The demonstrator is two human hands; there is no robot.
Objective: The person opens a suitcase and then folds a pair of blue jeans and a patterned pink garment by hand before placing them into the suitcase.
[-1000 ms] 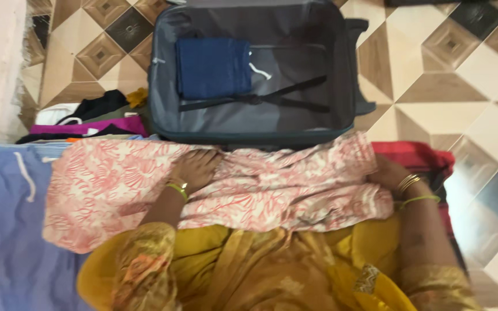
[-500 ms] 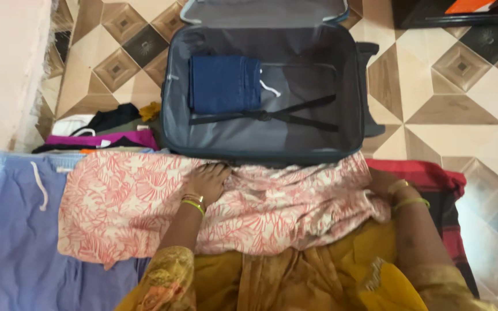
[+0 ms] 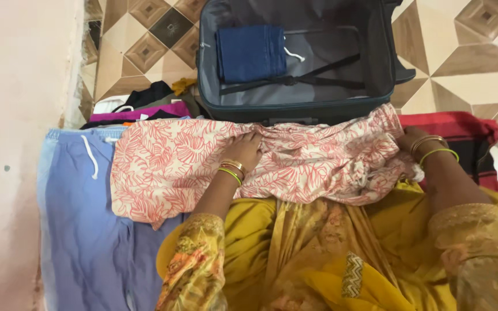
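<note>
We see a pink-and-cream floral garment stretched sideways across the lap of a person in yellow clothing, its far edge lying against the near wall of an open grey suitcase at twelve o'clock. It lies spread flat, we judge, so that the cloth can be smoothed and gathered from both ends at once, and it sits right beside the case.

The left hand rests on the garment near its middle, palm down, fingers spread and slightly curled into the fabric, which bunches into creases just beyond the fingertips; we read this as a pressing, gathering touch and not a closed grip. The right hand, at three o'clock, is at the garment's right end, where the cloth is crumpled; its fingers are mostly hidden in the folds, so we cannot tell how tightly its grip closes (bangles on both wrists show clearly).

Inside the suitcase a folded dark blue garment lies at the far left, above the crossed black straps. At nine o'clock a pair of lilac drawstring trousers lies flat on the floor, partly under the floral cloth. At eleven o'clock sits a small stack of folded clothes, magenta and black. A red and black cloth lies beneath the right forearm.
</note>
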